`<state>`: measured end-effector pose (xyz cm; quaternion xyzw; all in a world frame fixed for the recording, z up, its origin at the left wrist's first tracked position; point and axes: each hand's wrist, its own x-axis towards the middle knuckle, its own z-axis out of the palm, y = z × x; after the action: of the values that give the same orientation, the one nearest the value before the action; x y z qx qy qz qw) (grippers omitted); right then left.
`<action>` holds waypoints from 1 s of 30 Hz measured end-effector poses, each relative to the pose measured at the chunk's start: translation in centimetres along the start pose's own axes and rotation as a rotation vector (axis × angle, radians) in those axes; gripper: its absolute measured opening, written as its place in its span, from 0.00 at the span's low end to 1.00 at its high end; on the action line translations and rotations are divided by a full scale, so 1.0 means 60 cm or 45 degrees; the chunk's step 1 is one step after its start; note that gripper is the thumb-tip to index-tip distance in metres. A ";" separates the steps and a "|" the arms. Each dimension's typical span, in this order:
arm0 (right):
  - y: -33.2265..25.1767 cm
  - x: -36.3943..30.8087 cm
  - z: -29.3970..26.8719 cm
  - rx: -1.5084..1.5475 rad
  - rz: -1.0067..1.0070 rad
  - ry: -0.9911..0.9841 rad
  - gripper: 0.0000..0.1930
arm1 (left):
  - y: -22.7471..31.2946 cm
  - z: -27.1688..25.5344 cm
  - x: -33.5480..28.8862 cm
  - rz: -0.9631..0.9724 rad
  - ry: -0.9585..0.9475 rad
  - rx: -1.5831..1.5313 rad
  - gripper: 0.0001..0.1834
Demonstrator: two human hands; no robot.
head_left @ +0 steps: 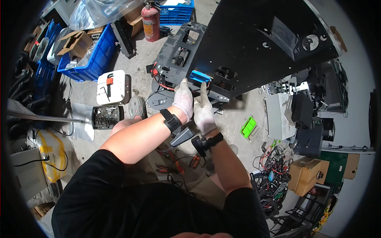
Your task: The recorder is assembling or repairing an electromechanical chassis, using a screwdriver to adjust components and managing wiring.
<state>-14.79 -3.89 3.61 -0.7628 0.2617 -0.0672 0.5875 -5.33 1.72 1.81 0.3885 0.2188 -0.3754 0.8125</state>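
Both my hands wear whitish work gloves and reach to the near edge of a black metal chassis standing on the floor. My left hand has a finger stretched toward the left end of a bright blue rectangular part, which sits in a chassis opening. Close beside it, my right hand points a straight finger at the blue part's lower right. Whether either fingertip touches the part I cannot tell. The remaining fingers are partly hidden. Red wires run along the chassis left of my hands. A large black panel rises behind.
A white tray with hex keys and a black bin of small hardware lie left. A green tray lies right, near tangled cables. Orange-handled pliers lie below my arms. A fire extinguisher stands beyond.
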 end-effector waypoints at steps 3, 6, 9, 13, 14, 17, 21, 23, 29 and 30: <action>0.022 0.003 0.005 0.187 0.037 -0.007 0.39 | 0.003 -0.003 0.000 0.017 -0.046 0.026 0.26; 0.030 -0.006 0.008 0.374 -0.015 0.134 0.42 | 0.007 0.006 -0.009 0.005 -0.249 -0.072 0.26; 0.021 -0.021 0.003 0.511 -0.279 0.229 0.43 | 0.013 0.023 -0.021 0.069 -0.002 0.152 0.27; -0.003 -0.014 -0.001 0.136 -0.415 0.123 0.34 | 0.025 0.036 -0.040 -0.025 0.004 -0.112 0.31; -0.007 -0.014 -0.005 0.043 -0.405 0.113 0.29 | 0.030 0.035 -0.045 -0.078 -0.037 -0.164 0.32; -0.019 -0.008 -0.008 -0.115 -0.166 0.101 0.30 | 0.038 0.034 -0.054 -0.129 -0.024 -0.243 0.33; -0.024 -0.016 -0.005 -0.247 -0.054 0.060 0.33 | 0.033 0.035 -0.054 -0.142 0.146 -0.142 0.29; -0.019 -0.018 -0.004 -0.184 -0.021 0.026 0.36 | 0.028 0.033 -0.052 -0.056 0.114 -0.059 0.27; 0.050 0.009 0.007 -0.086 -0.159 -0.015 0.36 | 0.016 0.022 -0.041 0.220 0.123 0.306 0.23; 0.065 0.020 0.014 -0.009 -0.193 -0.015 0.35 | 0.015 0.019 -0.037 0.166 0.093 0.324 0.22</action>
<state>-14.68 -4.42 -0.53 -0.7829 0.1998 -0.1062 0.5795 -5.96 2.15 4.37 0.5154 0.1732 -0.3320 0.7708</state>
